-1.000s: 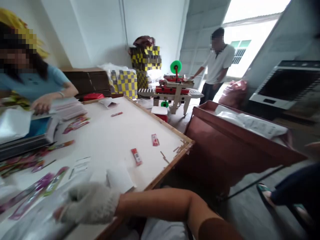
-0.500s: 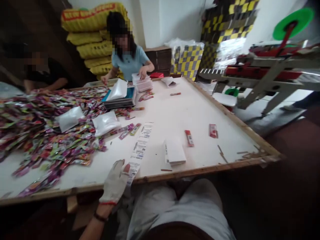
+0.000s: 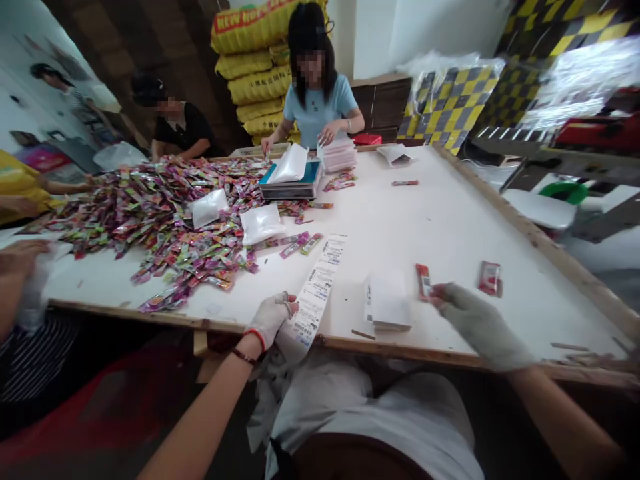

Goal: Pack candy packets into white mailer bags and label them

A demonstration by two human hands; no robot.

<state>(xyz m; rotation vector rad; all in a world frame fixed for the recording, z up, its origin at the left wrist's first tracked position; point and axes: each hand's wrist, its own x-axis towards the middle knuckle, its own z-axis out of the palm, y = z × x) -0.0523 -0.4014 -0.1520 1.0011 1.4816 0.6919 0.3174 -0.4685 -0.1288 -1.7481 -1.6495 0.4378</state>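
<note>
Left hand (image 3: 270,319): fingers clamped on label strip (image 3: 316,293) at desk (image 3: 450,220) edge; strip could be torn if tugged. Right hand (image 3: 475,320): fingers released, red sachet (image 3: 423,280) just beyond fingertips, could be nudged away. Sachet pile (image 3: 165,213) is seen left, well beyond fingers.

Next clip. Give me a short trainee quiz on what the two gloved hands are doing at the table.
1. True or false: the left hand holds the near end of the label strip.
2. What lies nearest the fingertips of the right hand? A the red packet; B the sachet pile; C the yellow sacks.
3. Fill in: both hands wear ___ gloves.
Key: 1 true; 2 A; 3 white.
</note>
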